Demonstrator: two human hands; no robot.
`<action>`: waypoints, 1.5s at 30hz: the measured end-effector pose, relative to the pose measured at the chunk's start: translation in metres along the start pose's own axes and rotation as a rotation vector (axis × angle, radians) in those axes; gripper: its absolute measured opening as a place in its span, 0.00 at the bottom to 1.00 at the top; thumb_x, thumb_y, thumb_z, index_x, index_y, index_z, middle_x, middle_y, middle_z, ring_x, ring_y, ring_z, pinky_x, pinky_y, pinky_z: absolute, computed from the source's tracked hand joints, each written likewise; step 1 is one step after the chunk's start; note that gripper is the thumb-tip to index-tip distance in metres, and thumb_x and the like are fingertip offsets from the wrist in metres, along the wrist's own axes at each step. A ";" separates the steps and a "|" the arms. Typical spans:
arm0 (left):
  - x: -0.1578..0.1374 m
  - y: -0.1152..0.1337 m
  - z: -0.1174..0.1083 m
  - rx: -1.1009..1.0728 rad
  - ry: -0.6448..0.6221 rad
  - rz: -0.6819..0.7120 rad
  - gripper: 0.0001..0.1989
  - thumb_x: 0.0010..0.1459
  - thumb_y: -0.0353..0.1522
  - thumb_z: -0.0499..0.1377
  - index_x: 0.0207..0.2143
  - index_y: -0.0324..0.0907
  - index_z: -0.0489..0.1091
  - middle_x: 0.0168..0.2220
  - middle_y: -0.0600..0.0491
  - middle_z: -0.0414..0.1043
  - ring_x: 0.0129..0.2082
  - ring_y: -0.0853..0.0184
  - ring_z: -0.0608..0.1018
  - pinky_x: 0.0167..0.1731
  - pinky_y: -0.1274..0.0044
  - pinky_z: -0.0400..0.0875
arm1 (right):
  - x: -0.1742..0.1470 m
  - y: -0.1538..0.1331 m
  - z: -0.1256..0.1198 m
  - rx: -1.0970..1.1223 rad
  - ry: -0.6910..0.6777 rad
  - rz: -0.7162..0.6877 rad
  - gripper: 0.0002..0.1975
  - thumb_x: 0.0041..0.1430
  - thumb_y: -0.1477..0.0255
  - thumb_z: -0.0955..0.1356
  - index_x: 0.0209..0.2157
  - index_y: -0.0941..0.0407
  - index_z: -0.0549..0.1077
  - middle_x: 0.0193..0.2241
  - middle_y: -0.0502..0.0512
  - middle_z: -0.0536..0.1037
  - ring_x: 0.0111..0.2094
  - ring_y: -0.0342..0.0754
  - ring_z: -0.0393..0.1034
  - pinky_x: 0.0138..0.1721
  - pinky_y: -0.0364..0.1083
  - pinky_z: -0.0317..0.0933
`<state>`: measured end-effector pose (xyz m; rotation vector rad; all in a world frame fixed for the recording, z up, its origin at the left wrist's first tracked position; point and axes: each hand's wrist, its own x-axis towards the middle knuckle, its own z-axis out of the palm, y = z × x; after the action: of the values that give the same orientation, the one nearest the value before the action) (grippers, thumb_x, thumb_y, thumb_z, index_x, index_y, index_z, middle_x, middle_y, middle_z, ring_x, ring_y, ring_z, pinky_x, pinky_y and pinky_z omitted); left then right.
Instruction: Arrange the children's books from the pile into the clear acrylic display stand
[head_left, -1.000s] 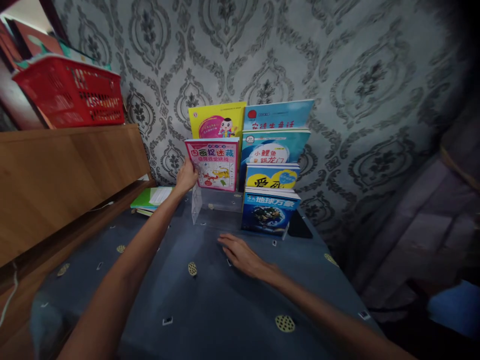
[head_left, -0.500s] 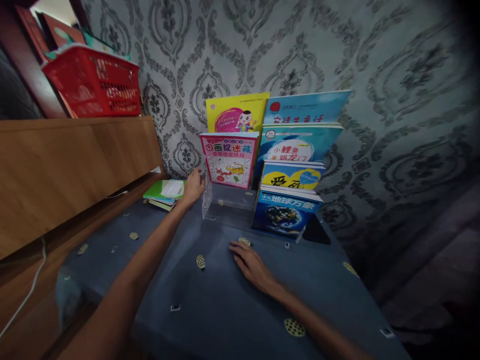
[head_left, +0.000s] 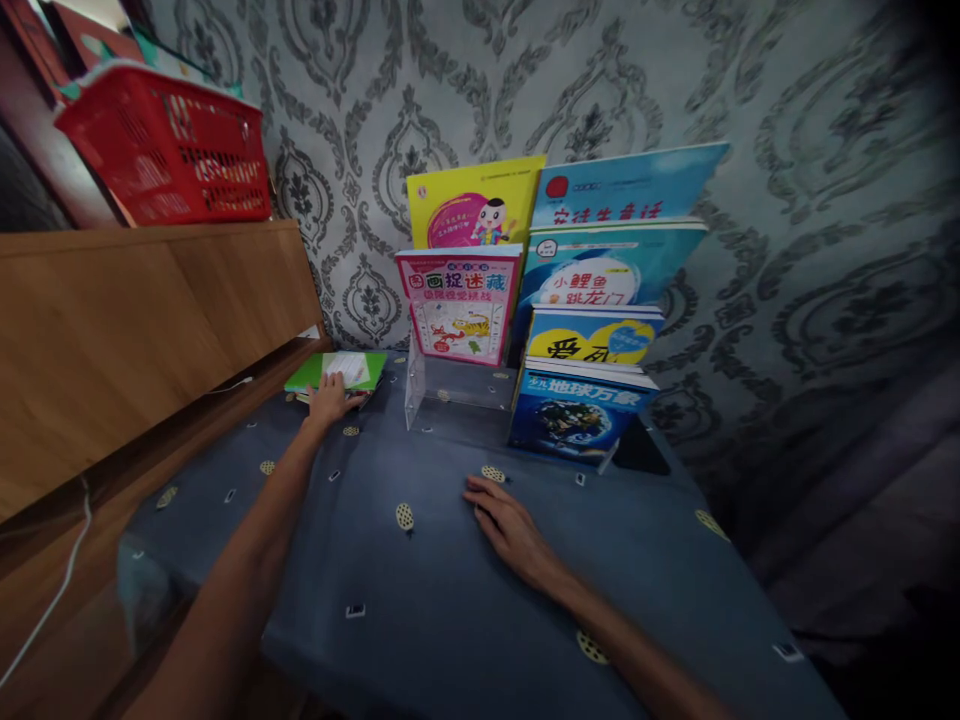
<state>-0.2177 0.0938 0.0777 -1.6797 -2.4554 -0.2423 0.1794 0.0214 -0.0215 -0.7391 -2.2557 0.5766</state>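
Observation:
My left hand [head_left: 328,398] is at the near edge of a small stack of books on the left of the table. Its fingertips rest on the green book [head_left: 301,374] on top, and its thumb is spread to the right. A pale label or sheet covers part of that green cover. My right hand [head_left: 514,533] lies on the dark tablecloth [head_left: 465,610] with fingers stretched out, holding nothing. Beyond it stands a clear tiered book rack [head_left: 415,392]. A pink picture book [head_left: 461,305] stands on the rack's left side, in front of a yellow book [head_left: 469,205].
Books fill the rack's right side: a blue earth book [head_left: 566,415], a yellow-and-blue book [head_left: 589,337], a teal book [head_left: 607,265] and a light-blue book [head_left: 626,190]. A wooden cabinet [head_left: 150,340] borders the left, bearing a red basket [head_left: 169,150]. A patterned wall stands behind.
My left hand has moved left and down from beside the rack onto the green book. The right hand stays on the tablecloth. The view has shifted slightly.

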 end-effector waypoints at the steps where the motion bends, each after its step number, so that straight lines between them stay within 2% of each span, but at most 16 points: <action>1: -0.001 -0.001 0.001 0.007 0.000 0.011 0.38 0.66 0.48 0.54 0.69 0.36 0.51 0.70 0.33 0.53 0.73 0.46 0.50 0.65 0.47 0.50 | 0.000 0.000 0.000 0.002 -0.002 0.002 0.17 0.69 0.72 0.61 0.53 0.53 0.77 0.59 0.64 0.74 0.60 0.56 0.70 0.60 0.60 0.66; 5: -0.003 0.002 -0.002 0.050 0.021 0.045 0.34 0.65 0.47 0.55 0.66 0.38 0.56 0.67 0.31 0.59 0.70 0.43 0.56 0.62 0.44 0.53 | -0.001 -0.001 -0.001 -0.003 -0.002 0.008 0.17 0.70 0.70 0.61 0.52 0.54 0.77 0.59 0.65 0.74 0.60 0.56 0.70 0.60 0.60 0.67; 10: -0.003 0.020 -0.003 0.115 0.075 0.017 0.31 0.66 0.50 0.53 0.60 0.37 0.64 0.58 0.31 0.66 0.60 0.44 0.68 0.58 0.49 0.59 | -0.001 0.000 -0.001 -0.017 0.000 -0.017 0.17 0.70 0.71 0.61 0.52 0.55 0.77 0.58 0.66 0.74 0.59 0.56 0.71 0.59 0.60 0.67; 14: -0.002 0.033 0.001 0.107 0.095 0.017 0.31 0.67 0.51 0.50 0.59 0.35 0.65 0.57 0.32 0.67 0.59 0.46 0.69 0.58 0.54 0.60 | -0.002 0.002 0.001 -0.038 -0.004 -0.023 0.17 0.70 0.71 0.60 0.51 0.55 0.77 0.58 0.66 0.74 0.60 0.56 0.70 0.59 0.60 0.67; 19: -0.003 0.037 0.003 0.075 0.135 0.025 0.28 0.68 0.47 0.49 0.58 0.35 0.67 0.57 0.32 0.68 0.60 0.45 0.68 0.58 0.52 0.59 | -0.005 0.005 0.005 -0.037 0.020 -0.030 0.16 0.70 0.71 0.61 0.52 0.55 0.76 0.59 0.65 0.73 0.60 0.55 0.69 0.60 0.60 0.66; 26: -0.016 0.027 0.000 0.100 0.151 0.102 0.26 0.69 0.44 0.47 0.58 0.35 0.67 0.57 0.33 0.69 0.60 0.45 0.69 0.59 0.53 0.59 | -0.005 0.003 0.003 -0.037 -0.009 -0.008 0.17 0.70 0.72 0.60 0.53 0.54 0.75 0.60 0.64 0.72 0.61 0.55 0.68 0.61 0.60 0.65; 35: -0.052 -0.007 -0.005 0.181 0.129 0.263 0.20 0.70 0.40 0.50 0.59 0.41 0.65 0.57 0.39 0.69 0.58 0.51 0.72 0.60 0.61 0.60 | -0.002 -0.001 0.001 -0.020 -0.013 0.000 0.16 0.69 0.73 0.62 0.52 0.54 0.77 0.59 0.64 0.73 0.60 0.55 0.70 0.60 0.60 0.66; 45: -0.082 -0.017 0.013 0.197 0.130 0.313 0.23 0.69 0.38 0.51 0.62 0.39 0.61 0.63 0.36 0.63 0.64 0.49 0.66 0.61 0.60 0.61 | -0.001 -0.006 -0.002 -0.044 -0.023 -0.019 0.16 0.69 0.73 0.62 0.52 0.55 0.77 0.60 0.65 0.73 0.61 0.56 0.69 0.61 0.61 0.65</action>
<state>-0.2047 0.0159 0.0465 -1.8610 -2.0159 -0.0655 0.1795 0.0165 -0.0167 -0.7356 -2.3009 0.5300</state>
